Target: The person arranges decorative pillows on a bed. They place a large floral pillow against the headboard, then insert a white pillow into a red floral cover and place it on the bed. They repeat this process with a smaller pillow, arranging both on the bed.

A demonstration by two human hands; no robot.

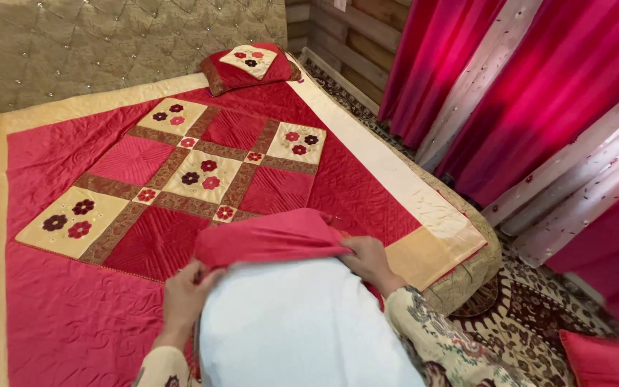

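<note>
White pillow point(302, 330) cut off at frame bottom, top hidden in red pillowcase point(270, 238); case edge gripped by left hand point(184, 290) and right hand point(368, 259).

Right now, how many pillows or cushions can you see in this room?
3: a patterned cushion at the bed's head, a white pillow being covered between both hands, a red cushion on the floor. Others may be hidden.

No packages, labels, signs, screens.
</note>
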